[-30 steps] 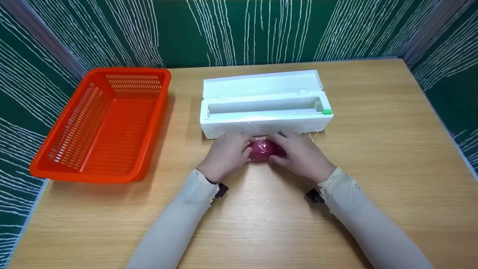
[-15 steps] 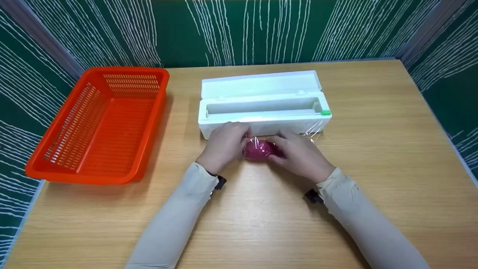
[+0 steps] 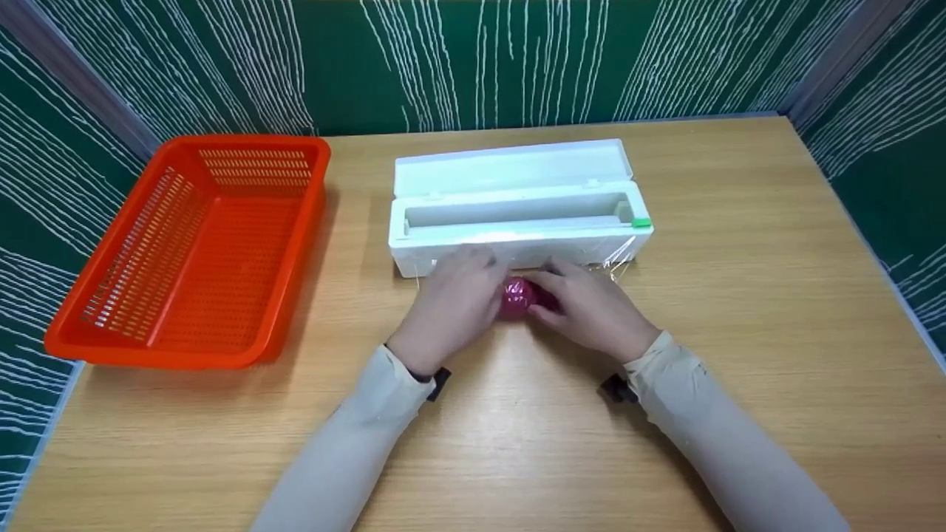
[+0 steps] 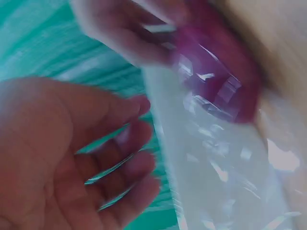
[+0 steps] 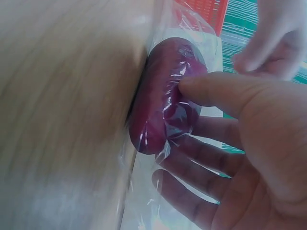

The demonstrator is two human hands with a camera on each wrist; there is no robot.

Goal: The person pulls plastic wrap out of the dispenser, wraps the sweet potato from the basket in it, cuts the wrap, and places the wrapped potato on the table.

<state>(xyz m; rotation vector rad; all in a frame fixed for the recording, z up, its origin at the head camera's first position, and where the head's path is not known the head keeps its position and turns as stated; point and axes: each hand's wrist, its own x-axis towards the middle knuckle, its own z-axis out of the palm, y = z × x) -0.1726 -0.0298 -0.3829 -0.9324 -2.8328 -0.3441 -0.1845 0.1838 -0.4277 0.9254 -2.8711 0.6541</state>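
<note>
A smooth reddish-purple oblong thing [image 3: 515, 298], wrapped in shiny cling film, lies on the table just in front of a white cling film box [image 3: 517, 251]. My right hand [image 3: 591, 303] holds it, with the thumb on its near side and fingers behind it in the right wrist view. Loose film [image 5: 156, 191] trails from its end there. My left hand [image 3: 460, 295] is close beside its left end; in the left wrist view this hand [image 4: 96, 153] has loosely bent fingers holding nothing, apart from the oblong thing [image 4: 216, 76].
The box's lid [image 3: 510, 168] stands tipped back, and a small green piece [image 3: 641, 222] sits at the right of its front edge. To the left stands an orange-red plastic basket [image 3: 277, 295]. A green wall with white streaks [image 3: 473, 66] closes off the table's back.
My left hand was pinching at the film by the thing's left end; its fingers have since come away, and the hand now covers more of that end. The right hand keeps its hold.
</note>
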